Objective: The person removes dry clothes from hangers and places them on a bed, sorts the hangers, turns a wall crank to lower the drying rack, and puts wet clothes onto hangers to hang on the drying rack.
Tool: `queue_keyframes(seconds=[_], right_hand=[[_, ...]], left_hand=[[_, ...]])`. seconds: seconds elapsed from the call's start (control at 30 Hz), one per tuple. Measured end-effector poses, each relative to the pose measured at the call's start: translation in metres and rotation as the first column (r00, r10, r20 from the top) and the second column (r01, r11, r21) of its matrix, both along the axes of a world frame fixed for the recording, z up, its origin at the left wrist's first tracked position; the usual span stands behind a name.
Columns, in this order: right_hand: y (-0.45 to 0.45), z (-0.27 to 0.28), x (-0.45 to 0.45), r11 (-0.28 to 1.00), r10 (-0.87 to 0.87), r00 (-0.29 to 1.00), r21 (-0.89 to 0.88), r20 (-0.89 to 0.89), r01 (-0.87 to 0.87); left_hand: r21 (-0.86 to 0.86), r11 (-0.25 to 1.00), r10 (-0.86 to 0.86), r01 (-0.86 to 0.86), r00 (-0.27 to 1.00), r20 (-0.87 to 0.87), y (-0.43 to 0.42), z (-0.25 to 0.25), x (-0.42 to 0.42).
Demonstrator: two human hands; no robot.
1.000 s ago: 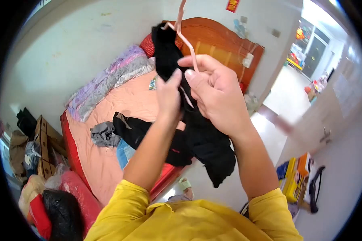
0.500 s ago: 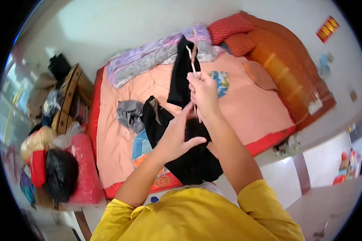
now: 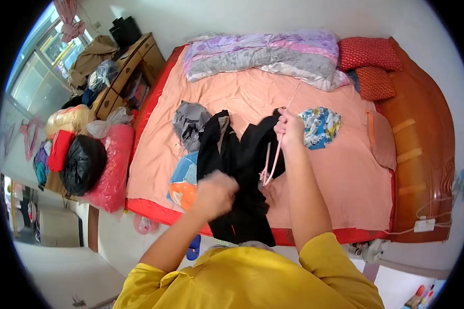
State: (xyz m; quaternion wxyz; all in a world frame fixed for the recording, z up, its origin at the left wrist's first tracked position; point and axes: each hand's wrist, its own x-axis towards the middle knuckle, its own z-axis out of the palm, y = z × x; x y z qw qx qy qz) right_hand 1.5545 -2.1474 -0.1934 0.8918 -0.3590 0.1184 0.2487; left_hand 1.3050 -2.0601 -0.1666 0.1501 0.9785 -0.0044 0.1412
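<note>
My right hand (image 3: 290, 127) is closed round a pink hanger (image 3: 274, 160), which hangs down over the bed. Close behind it and to its left is a black garment (image 3: 250, 154). My left hand (image 3: 216, 194) is blurred by motion at the lower left of the black cloth, its fingers too smeared to read. Left of the black garment lie a grey cloth (image 3: 191, 123) and a blue and orange cloth (image 3: 183, 180). A blue patterned cloth (image 3: 319, 127) lies right of my right hand.
The bed (image 3: 340, 180) has a rolled quilt (image 3: 263, 54) along the wall and red pillows (image 3: 368, 53) by the wooden headboard (image 3: 423, 139). At the left are a wooden desk (image 3: 119, 77), a black bag (image 3: 84, 164) and a pink bag (image 3: 110, 170).
The view has swung left, away from the doorway and over the bed. The hanger and black garment are lower, over the bed. My left hand has moved away from my right.
</note>
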Motion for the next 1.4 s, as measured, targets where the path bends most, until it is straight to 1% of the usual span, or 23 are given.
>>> queue_keyframes(seconds=[0.03, 0.07, 0.17, 0.2, 0.23, 0.27, 0.33, 0.37, 0.4, 0.5, 0.6, 0.67, 0.73, 0.8, 0.87, 0.9, 0.93, 0.97, 1.07, 1.13, 1.2, 1.33, 1.4], right_hand=[[-0.003, -0.003, 0.007, 0.990, 0.065, 0.998, 0.123, -0.023, -0.062], [0.002, -0.001, 0.005, 0.989, 0.086, 0.996, 0.126, -0.025, -0.083], [0.022, 0.007, -0.015, 0.947, 0.210, 0.976, 0.260, -0.058, -0.189], [0.026, 0.014, -0.024, 0.890, 0.315, 0.948, 0.363, -0.049, -0.277], [0.034, 0.018, -0.037, 0.922, 0.290, 0.957, 0.270, -0.013, -0.276], [0.040, 0.017, -0.049, 0.911, 0.326, 0.944, 0.249, 0.052, -0.328], [0.050, 0.031, -0.083, 0.929, 0.359, 0.931, 0.074, 0.064, -0.364], [0.054, 0.027, -0.095, 0.927, 0.371, 0.924, 0.025, 0.095, -0.375], [0.059, 0.021, -0.108, 0.921, 0.388, 0.913, -0.025, 0.125, -0.388], [0.069, 0.011, -0.140, 0.888, 0.460, 0.852, -0.109, 0.251, -0.447], [0.081, 0.004, -0.166, 0.837, 0.542, 0.785, -0.113, 0.299, -0.535], [0.092, -0.003, -0.183, 0.781, 0.622, 0.599, -0.344, 0.505, -0.521], [0.095, -0.007, -0.206, 0.709, 0.704, 0.497, -0.462, 0.507, -0.533], [0.099, -0.020, -0.237, 0.742, 0.643, 0.225, -0.669, 0.732, 0.054], [0.098, -0.024, -0.276, 0.690, 0.715, 0.228, -0.719, 0.660, -0.082], [0.097, -0.025, -0.296, 0.605, 0.796, 0.363, -0.649, 0.484, -0.461], [0.098, -0.022, -0.315, 0.473, 0.881, 0.399, -0.439, 0.255, -0.764], [0.093, 0.014, -0.330, 0.311, 0.947, 0.287, -0.192, 0.146, -0.931], [0.104, -0.019, -0.399, 0.226, 0.966, 0.209, -0.108, 0.151, -0.968], [0.108, -0.013, -0.438, 0.050, 0.996, 0.047, -0.031, 0.074, -0.998], [0.118, -0.016, -0.496, -0.018, 0.999, -0.020, -0.064, 0.037, -0.998], [0.146, -0.020, -0.635, -0.021, 0.999, -0.029, -0.168, 0.044, -0.986], [0.161, -0.018, -0.699, -0.134, 0.980, -0.158, -0.191, 0.119, -0.972]], left_hand=[[0.022, 0.975, 0.221, -0.220, 0.973, -0.063, 0.019, -0.014, 0.011], [0.022, 0.954, 0.298, -0.298, 0.954, -0.026, 0.026, -0.005, 0.017], [-0.065, 0.937, 0.350, -0.344, 0.929, 0.121, 0.032, 0.008, 0.029], [-0.692, 0.631, 0.317, -0.351, 0.931, -0.183, 0.027, 0.023, 0.028], [-0.930, -0.026, 0.090, -0.367, 0.926, -0.368, 0.024, 0.032, 0.027], [-0.923, -0.196, -0.106, -0.331, 0.943, -0.315, 0.027, 0.034, 0.022], [-0.866, -0.356, -0.236, -0.351, 0.930, -0.280, 0.022, 0.039, 0.011], [-0.882, -0.317, -0.261, -0.349, 0.926, -0.273, 0.017, 0.046, 0.007], [-0.846, -0.376, -0.249, -0.378, 0.921, -0.300, 0.013, 0.051, 0.000], [-0.872, -0.155, -0.159, -0.464, 0.883, -0.441, 0.000, 0.048, -0.020], [-0.838, -0.311, -0.018, -0.449, 0.884, -0.467, -0.007, 0.000, -0.048], [-0.844, -0.343, 0.119, -0.411, 0.873, -0.473, -0.005, -0.010, -0.068], [-0.807, -0.520, 0.273, -0.281, 0.840, -0.469, -0.003, -0.013, -0.090], [-0.831, -0.513, 0.342, -0.215, 0.836, -0.428, 0.003, -0.011, -0.117], [-0.849, -0.503, 0.420, -0.161, 0.813, -0.403, 0.009, -0.016, -0.148], [-0.870, -0.467, 0.463, -0.161, 0.794, -0.395, 0.010, -0.013, -0.164], [-0.895, -0.415, 0.491, -0.165, 0.787, -0.373, 0.013, -0.025, -0.185], [-0.898, -0.410, 0.536, -0.157, 0.756, -0.377, 0.013, -0.027, -0.204], [-0.926, -0.326, 0.621, -0.189, 0.696, -0.360, 0.010, -0.034, -0.264], [-0.901, -0.323, 0.603, -0.290, 0.671, -0.432, 0.006, -0.035, -0.315], [-0.929, -0.300, 0.652, -0.219, 0.664, -0.367, 0.006, -0.044, -0.369], [-0.942, -0.295, 0.725, -0.162, 0.605, -0.331, 0.021, -0.043, -0.499], [-0.945, -0.231, 0.781, -0.232, 0.534, -0.322, 0.029, -0.033, -0.563]])
